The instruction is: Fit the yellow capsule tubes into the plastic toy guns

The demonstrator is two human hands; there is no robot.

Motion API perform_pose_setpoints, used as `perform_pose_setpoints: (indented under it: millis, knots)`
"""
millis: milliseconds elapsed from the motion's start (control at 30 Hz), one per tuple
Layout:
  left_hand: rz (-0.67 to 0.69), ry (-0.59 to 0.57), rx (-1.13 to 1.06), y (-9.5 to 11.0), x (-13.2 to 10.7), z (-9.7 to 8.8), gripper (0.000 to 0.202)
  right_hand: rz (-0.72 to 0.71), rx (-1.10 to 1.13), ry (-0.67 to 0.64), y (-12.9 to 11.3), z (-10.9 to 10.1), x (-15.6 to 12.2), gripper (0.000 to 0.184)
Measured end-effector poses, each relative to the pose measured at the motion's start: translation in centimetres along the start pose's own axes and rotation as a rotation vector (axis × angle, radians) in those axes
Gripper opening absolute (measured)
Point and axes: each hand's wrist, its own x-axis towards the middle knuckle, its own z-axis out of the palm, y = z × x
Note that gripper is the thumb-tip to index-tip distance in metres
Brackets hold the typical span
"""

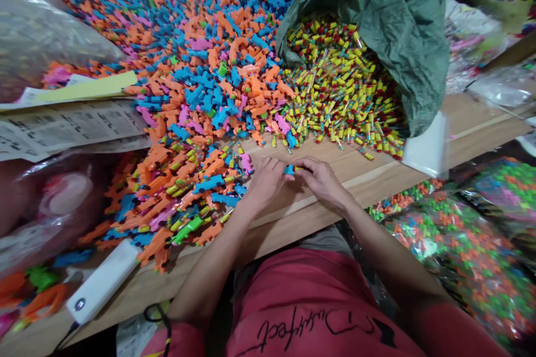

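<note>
My left hand [268, 179] is closed around a small blue toy car [288, 169], just above the front of the wooden table. Most of the car is hidden by the fingers. My right hand [320, 179] meets it from the right, thumb and fingertips pinched on a small yellow-capped tube [297, 168] at the car's end. How far the tube is inside the car cannot be made out. Beside my left hand lies a pink toy car [245, 164]. Several orange and blue cars with yellow tubes in them [184, 184] lie to its left.
A big heap of toy cars [201, 61] covers the back. Yellow-and-red tubes [335, 95] spill from a green sack [419, 44]. Printed sheets [71, 125] and a white power bank-like box [104, 281] are at left. Filled clear bags [456, 245] lie below the table's right edge.
</note>
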Motion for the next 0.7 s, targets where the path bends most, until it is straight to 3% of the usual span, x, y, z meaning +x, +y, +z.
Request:
perform_pose_setpoints:
  millis: [167,267,333,433,500,567,633,700]
  knots:
    - [-0.031,-0.032,0.052,0.9,-0.1,0.2,0.031,-0.019,-0.141,-0.012,-0.2,0.6,-0.1,0.024]
    - [-0.043,-0.092,0.052,0.6,-0.5,-1.1,0.025,-0.028,-0.051,-0.083,-0.7,1.1,0.1,0.019]
    - [-0.058,-0.130,0.059,-0.2,-1.3,-3.7,0.022,-0.029,0.044,-0.132,-0.7,0.7,0.5,0.018]
    - [-0.205,-0.117,0.119,-2.5,-3.6,-10.3,0.028,0.005,0.056,-0.082,0.9,-1.4,1.7,0.031]
    - [-0.362,-0.027,0.198,-3.9,-5.1,-14.8,0.036,0.015,-0.048,0.022,3.0,-3.6,2.9,0.028]
    - [-0.461,0.125,0.272,-4.8,-5.5,-17.4,0.044,-0.007,-0.179,0.100,5.4,-5.4,4.1,0.020]
    - [-0.453,0.216,0.248,-5.2,-4.3,-17.2,0.045,-0.037,-0.268,0.114,7.5,-6.4,5.0,0.021]
    - [-0.350,0.185,0.117,-5.6,-1.8,-14.4,0.038,-0.063,-0.299,0.094,8.7,-6.4,5.5,0.025]
